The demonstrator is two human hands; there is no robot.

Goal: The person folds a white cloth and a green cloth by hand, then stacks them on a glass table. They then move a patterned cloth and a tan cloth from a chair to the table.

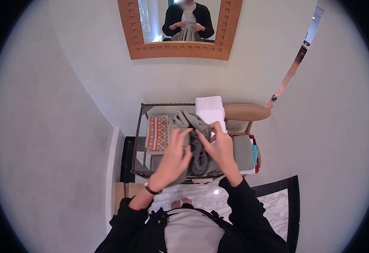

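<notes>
A grey-green garment [199, 159], bunched in loose folds, hangs between my hands above a glass-topped table [167, 104]. My left hand [174, 158] holds its left side, with the fingers bent at the cloth. On the other side my right hand [220, 149] pinches the upper edge between thumb and fingers. The folds hide the fingertips in part, and the garment's exact kind cannot be made out. Behind my left hand lies a folded cloth with a red and orange pattern [157, 133]. A folded white cloth [209, 106] is just beyond my right hand.
A chair with a tan backrest [248, 112] stands at the table's right, near a grey folded cloth [242, 152] and a turquoise item [255, 155]. A wood-framed mirror [180, 52] hangs on the wall ahead. Cardboard [120, 195] leans low at the left.
</notes>
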